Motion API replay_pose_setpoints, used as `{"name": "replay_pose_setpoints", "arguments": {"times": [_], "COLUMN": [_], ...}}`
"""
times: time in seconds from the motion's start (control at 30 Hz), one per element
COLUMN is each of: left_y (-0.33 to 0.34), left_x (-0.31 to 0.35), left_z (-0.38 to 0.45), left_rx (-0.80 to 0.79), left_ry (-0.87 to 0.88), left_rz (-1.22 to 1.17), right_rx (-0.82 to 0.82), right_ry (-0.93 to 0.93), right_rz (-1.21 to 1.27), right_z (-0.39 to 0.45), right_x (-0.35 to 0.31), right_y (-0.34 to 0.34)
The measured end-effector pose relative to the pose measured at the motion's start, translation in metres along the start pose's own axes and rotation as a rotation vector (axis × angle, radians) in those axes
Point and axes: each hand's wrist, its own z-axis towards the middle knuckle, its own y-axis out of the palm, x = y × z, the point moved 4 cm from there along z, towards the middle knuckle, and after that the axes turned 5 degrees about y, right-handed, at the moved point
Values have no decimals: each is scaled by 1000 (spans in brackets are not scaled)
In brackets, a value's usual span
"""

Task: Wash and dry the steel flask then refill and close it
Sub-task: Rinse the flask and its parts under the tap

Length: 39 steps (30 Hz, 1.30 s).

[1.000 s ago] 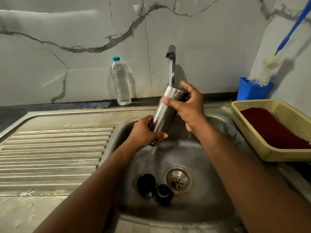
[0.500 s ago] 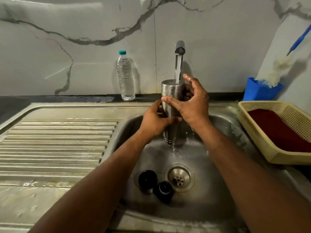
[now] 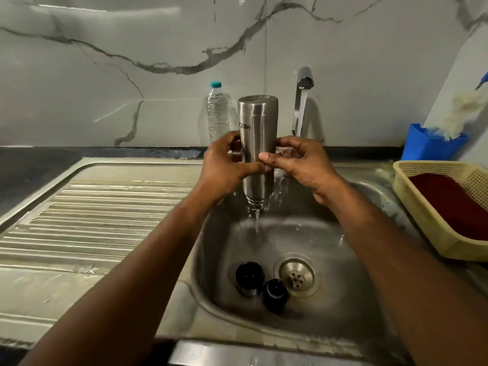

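The steel flask (image 3: 257,138) hangs upside down over the sink basin (image 3: 330,294), mouth down, with water pouring out of it. My left hand (image 3: 224,165) grips its left side and my right hand (image 3: 301,159) grips its right side, both thumbs across the front. The tap (image 3: 305,80) runs just to the right of the flask, and its stream falls onto my right hand. Two black flask caps lie on the basin floor: a wider one (image 3: 249,276) and a smaller one (image 3: 275,291), left of the drain (image 3: 297,274).
A clear plastic water bottle (image 3: 217,114) stands against the marble wall behind the flask. The ribbed steel drainboard (image 3: 92,220) lies to the left. At the right, a yellow basket (image 3: 422,207) holds a red cloth (image 3: 456,202), behind it a blue holder (image 3: 433,143) with a brush.
The flask stood mouth-up under the tap stream; now it is turned upside down, moved left of the stream, and empties into the sink. Both hands kept hold of it.
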Motion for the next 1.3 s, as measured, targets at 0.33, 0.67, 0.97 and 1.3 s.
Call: {"name": "replay_pose_setpoints", "arguments": {"times": [0.33,0.67,0.97,1.3], "left_y": [-80,-170,-183,-188], "left_x": [22,12,-27,-21], "left_z": [-14,-19,-19,-22], "left_rx": [-42,-77,-41,-31], "left_ry": [-10,-33,-104,-84], "left_rz": [9,51,23,42], "right_rx": [-132,-227,-188,-181], "right_ry": [1,-50,-33,-50], "right_rz": [166,177,130,34], "right_z": [-6,8,11,11], "right_x": [-38,-69,-59,-62], "right_y": [54,141,177,182]}}
